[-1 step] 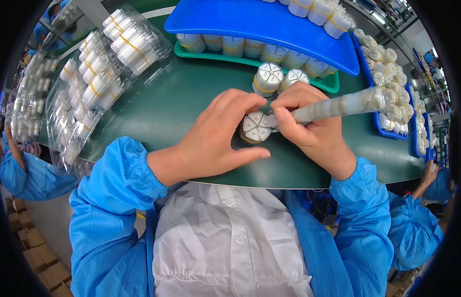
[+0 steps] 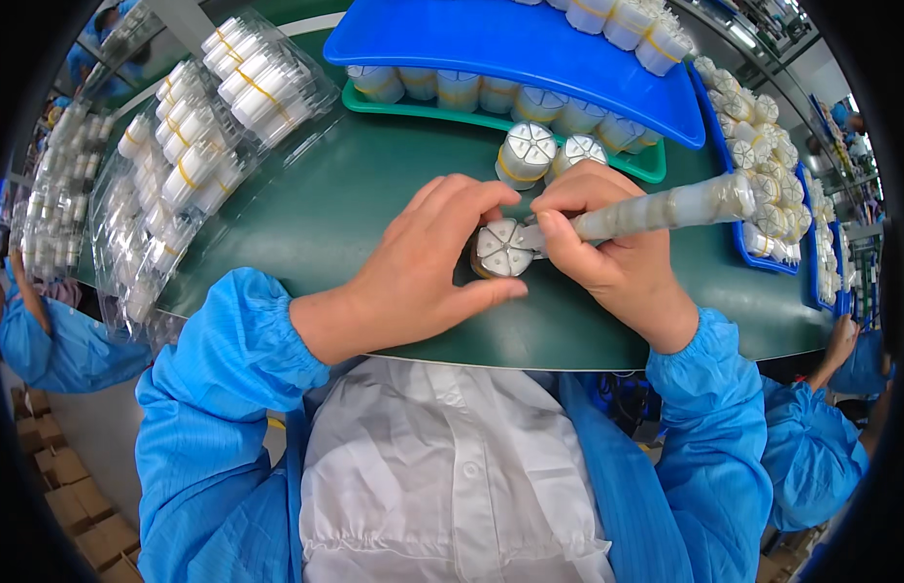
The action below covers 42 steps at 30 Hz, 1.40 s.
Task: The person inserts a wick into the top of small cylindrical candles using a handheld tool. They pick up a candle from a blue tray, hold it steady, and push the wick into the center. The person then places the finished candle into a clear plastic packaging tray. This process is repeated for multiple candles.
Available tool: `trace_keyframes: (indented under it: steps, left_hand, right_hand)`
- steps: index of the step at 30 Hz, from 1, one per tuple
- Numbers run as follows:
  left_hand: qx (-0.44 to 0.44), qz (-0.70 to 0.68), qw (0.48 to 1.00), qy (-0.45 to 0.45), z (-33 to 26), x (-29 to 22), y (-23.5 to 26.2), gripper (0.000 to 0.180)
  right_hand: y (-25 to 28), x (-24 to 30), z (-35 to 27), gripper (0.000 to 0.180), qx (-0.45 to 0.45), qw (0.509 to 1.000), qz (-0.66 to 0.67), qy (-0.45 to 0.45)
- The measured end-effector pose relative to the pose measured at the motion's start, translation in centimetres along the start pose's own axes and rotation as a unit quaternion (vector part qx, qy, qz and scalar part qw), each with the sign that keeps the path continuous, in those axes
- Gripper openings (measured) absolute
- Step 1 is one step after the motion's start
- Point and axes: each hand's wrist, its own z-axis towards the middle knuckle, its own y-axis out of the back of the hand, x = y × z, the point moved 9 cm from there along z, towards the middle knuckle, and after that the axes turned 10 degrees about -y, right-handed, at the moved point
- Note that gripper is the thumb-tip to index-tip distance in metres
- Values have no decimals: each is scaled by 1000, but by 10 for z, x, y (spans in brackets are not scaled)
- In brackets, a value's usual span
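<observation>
A round bundle of wedge-shaped pieces (image 2: 502,249), silvery on top, stands on the green tabletop between my hands. My left hand (image 2: 423,255) curves around its left side, fingers and thumb apart, with no clear grip on it. A long tool with a translucent, tape-wrapped handle (image 2: 680,206) lies in my right hand (image 2: 612,243), pinched near its front end. Its flat metal tip (image 2: 529,238) reaches the bundle's right edge; whether it presses there I cannot tell. Just beyond stand two similar banded bundles (image 2: 528,148), one partly behind my right fingers.
A blue tray (image 2: 510,49) sits over a green tray (image 2: 432,115) filled with banded bundles. On the left lie clear plastic packs (image 2: 185,146) of white cylinders. More bundles fill a blue bin (image 2: 763,255) at right. Other people's blue sleeves (image 2: 811,447) show at both sides.
My left thumb has drawn in slightly toward the bundle. The tool and my right hand have barely moved.
</observation>
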Motion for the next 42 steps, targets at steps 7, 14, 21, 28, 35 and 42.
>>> trace_keyframes:
  steps: [7,14,21,28,35,42]
  left_hand:
    - [-72,-93,993,-14,-5,4,-1,64]
    - [-26,-106,994,-11,0,-2,0,65]
    - [-7,-49,999,-22,-4,0,-3,62]
    - [-35,-96,993,-50,1,-3,0,58]
    - [-22,-14,999,-46,2,-5,5,52]
    - [-125,140,981,51,-13,42,74,49]
  right_hand:
    - [12,-1,0,7,-28,999,31,-26]
    - [8,-1,2,8,-8,1000,10,-11]
    - [7,1,2,10,1,1000,-1,13]
    - [-1,7,-1,10,22,998,-18,51]
    - [9,3,-3,6,-29,999,13,15]
    - [23,-4,0,4,-57,998,-5,-3]
